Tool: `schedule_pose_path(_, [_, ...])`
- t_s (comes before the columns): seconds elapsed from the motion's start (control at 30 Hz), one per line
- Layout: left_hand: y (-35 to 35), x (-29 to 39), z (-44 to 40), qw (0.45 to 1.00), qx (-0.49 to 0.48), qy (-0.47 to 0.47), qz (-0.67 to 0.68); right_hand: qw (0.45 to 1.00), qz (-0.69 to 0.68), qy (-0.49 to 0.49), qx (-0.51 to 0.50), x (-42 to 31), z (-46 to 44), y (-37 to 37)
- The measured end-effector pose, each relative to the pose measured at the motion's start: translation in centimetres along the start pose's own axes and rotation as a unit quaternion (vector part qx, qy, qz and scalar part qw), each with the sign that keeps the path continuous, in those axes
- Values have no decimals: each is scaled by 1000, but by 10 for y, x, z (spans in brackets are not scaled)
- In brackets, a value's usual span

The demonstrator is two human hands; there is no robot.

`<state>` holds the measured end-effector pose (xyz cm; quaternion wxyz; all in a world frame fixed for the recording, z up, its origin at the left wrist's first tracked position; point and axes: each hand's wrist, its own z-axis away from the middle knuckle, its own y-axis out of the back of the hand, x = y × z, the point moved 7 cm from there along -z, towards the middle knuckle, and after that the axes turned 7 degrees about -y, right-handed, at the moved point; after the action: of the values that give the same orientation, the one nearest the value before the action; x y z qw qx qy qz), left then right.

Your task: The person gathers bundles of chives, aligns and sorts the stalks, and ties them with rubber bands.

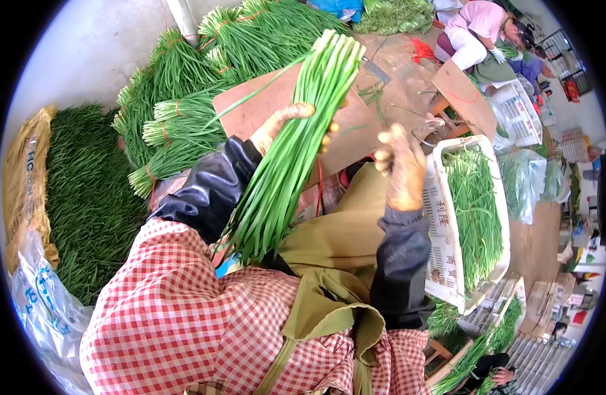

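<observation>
My left hand, in a stained glove, is closed around a thick bunch of garlic chives. The pale cut ends point up and away, and the green leaves hang down toward my lap. A thin red tie dangles below that hand. To the right of the bunch, my right hand is raised, also gloved and apart from the chives. Its fingers are loosely bent with gaps between them, and no object shows in them. Under the bunch lies a brown board.
Tied chive bundles are piled behind on the left, beside a mass of loose chives. On my right stands a white crate of chives. A knife and red ties lie ahead. Another person works at the upper right.
</observation>
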<state>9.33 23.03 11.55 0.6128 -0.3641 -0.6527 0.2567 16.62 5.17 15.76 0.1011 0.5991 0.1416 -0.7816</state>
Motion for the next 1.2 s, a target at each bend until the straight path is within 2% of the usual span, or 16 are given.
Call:
schedule_pose_path(0.13, [-10,-39,17,995,62,80,14,995,35,4,-93,4,-12,-46])
schedule_pose_path(0.23, [-9,-49,15,996,53,63,32,997,27,-2,-77,7,-10,-40])
schedule_pose_path(0.3, [-7,-52,15,995,63,70,31,995,31,-81,-48,11,-1,-32])
schedule_pose_path(0.43, [-13,-57,12,995,23,86,50,996,23,-60,-64,23,1,-35])
schedule_pose_path(0.53, [0,-63,16,990,59,116,54,992,65,-82,-74,25,2,-37])
schedule_pose_path(0.57, [-25,-81,13,991,59,112,45,992,60,-76,-79,15,18,-11])
schedule_pose_path(0.67, [-34,-81,13,993,1,98,72,994,41,-79,-65,15,19,-11])
schedule_pose_path(0.77, [-48,-84,15,986,-63,121,99,998,63,22,13,-3,4,7])
schedule_pose_path(0.87, [-53,-92,14,983,-51,98,144,995,89,42,1,-6,-11,13])
schedule_pose_path(0.93, [-44,-95,26,980,38,153,125,994,107,35,6,-3,-13,17])
schedule_pose_path(0.97, [-40,-97,26,980,33,158,116,992,122,27,13,1,-16,20])
schedule_pose_path(1.0, [-36,-100,26,980,30,163,108,954,277,94,72,-6,-19,29])
schedule_pose_path(1.07, [-29,-102,26,973,65,169,140,918,279,263,104,-26,-12,31])
schedule_pose_path(1.1, [-30,-104,25,969,65,189,148,917,283,264,98,-41,-2,23])
schedule_pose_path(1.17, [-35,-108,29,960,94,212,158,715,545,436,41,-84,40,-33])
schedule_pose_path(1.2, [-31,-111,30,964,109,212,120,715,546,436,38,-82,41,-37])
